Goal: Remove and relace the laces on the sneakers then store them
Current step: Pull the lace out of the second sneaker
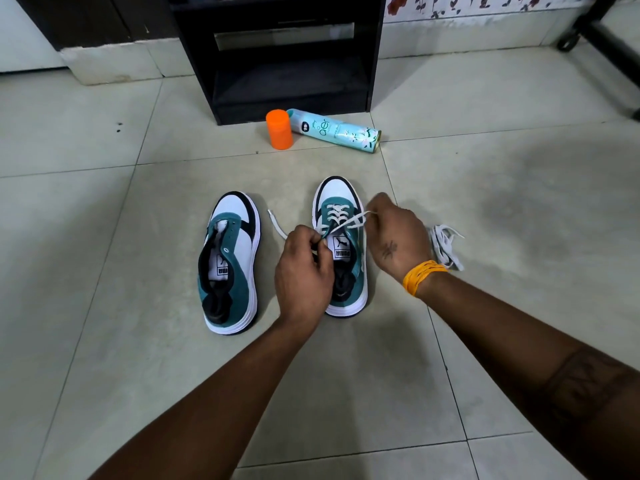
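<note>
Two teal, white and black sneakers stand side by side on the tiled floor, toes pointing away from me. The left sneaker has no lace in it. The right sneaker carries a white lace through its front eyelets. My left hand pinches one end of that lace at the sneaker's left side. My right hand pinches the other end at the right side, pulled across the tongue. A loose stretch of lace lies on the floor between the sneakers. A second white lace lies bunched beside my right wrist.
An orange cap stands and a pale green spray can lies on the floor beyond the sneakers. Behind them is a black open shelf unit against the wall. A dark furniture leg crosses the far right corner.
</note>
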Available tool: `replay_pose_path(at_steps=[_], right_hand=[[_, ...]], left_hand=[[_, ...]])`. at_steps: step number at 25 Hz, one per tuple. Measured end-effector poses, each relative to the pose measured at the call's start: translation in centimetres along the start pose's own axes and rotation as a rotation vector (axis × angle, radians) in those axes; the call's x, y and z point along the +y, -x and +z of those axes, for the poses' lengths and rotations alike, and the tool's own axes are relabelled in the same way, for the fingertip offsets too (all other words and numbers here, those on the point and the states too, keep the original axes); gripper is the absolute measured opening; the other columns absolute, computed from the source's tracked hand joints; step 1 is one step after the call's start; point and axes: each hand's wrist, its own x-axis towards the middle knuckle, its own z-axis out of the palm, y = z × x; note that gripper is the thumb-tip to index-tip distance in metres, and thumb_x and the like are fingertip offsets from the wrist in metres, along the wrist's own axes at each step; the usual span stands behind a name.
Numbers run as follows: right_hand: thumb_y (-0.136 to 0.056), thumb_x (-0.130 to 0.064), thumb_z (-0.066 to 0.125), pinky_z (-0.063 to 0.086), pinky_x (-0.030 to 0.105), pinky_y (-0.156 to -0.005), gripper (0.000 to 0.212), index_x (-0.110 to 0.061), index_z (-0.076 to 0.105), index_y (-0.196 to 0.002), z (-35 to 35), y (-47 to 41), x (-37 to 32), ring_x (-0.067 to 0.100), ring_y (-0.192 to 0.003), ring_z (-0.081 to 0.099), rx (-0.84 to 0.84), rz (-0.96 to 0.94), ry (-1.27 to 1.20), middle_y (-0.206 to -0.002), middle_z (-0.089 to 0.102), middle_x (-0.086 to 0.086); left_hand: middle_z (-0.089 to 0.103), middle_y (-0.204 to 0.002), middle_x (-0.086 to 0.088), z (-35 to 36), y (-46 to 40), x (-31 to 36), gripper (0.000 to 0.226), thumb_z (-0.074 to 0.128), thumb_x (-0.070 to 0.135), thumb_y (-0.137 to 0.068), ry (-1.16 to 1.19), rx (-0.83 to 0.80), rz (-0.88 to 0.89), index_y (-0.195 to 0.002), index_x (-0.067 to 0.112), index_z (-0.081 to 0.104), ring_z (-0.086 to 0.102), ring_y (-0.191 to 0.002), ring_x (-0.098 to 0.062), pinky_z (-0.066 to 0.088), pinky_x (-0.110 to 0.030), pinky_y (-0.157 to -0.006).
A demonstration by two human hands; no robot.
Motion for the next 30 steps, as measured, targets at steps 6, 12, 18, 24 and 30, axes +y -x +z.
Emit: replay_pose_path(at_steps=[6,12,18,24,30], right_hand=[[-0.098,-0.019,0.051,0.048,0.038,-0.068,0.029,-0.016,0.059,-0.126,-0.7,0.5,-0.1,0.040,-0.085,0.065,-0.027,0.030,-0.115,-0.085,0.070,0.010],[-0.100,-0.026,0.048,0.043,0.039,-0.062,0.018,-0.012,0.058,-0.105,-0.3,0.0,-0.4,0.043,-0.085,0.065,-0.034,-0.028,0.158,-0.091,0.070,0.014],[-0.098,-0.023,0.050,0.041,0.037,-0.062,0.032,-0.020,0.057,-0.130,-0.8,0.3,-0.6,0.041,-0.084,0.066,-0.082,-0.098,0.093,-0.091,0.072,0.013],[-0.100,-0.024,0.046,0.034,0.036,-0.057,0.017,-0.011,0.054,-0.107,-0.3,-0.1,-0.6,0.044,-0.076,0.064,-0.043,-0.146,0.296,-0.089,0.069,0.014],[-0.098,-0.028,0.051,0.050,0.039,-0.065,0.027,-0.018,0.058,-0.123,-0.4,0.3,-0.3,0.040,-0.084,0.065,-0.045,0.014,-0.004,-0.082,0.072,0.010]], left_hand=[[0.062,-0.092,0.000,0.2,0.1,-0.1,0.008,0.059,0.020,-0.098,0.009,0.006,0.001,-0.097,0.014,0.054,0.060,-0.077,-0.022,0.046,-0.039,-0.066],[0.062,-0.093,0.001,0.4,0.2,0.0,0.007,0.059,0.019,-0.098,0.005,0.007,0.003,-0.097,0.014,0.055,0.060,-0.079,-0.022,0.043,-0.036,-0.068],[0.063,-0.093,0.001,0.4,0.3,-0.1,0.007,0.059,0.019,-0.098,0.013,0.009,0.000,-0.098,0.014,0.055,0.060,-0.079,-0.022,0.045,-0.037,-0.069],[0.062,-0.093,0.000,0.4,0.3,-0.1,0.007,0.060,0.018,-0.098,0.020,0.008,0.012,-0.097,0.013,0.055,0.061,-0.080,-0.023,0.046,-0.038,-0.069],[0.062,-0.092,0.002,0.4,0.3,-0.2,0.009,0.060,0.021,-0.098,0.031,0.009,0.007,-0.096,0.014,0.055,0.060,-0.078,-0.020,0.048,-0.039,-0.068]])
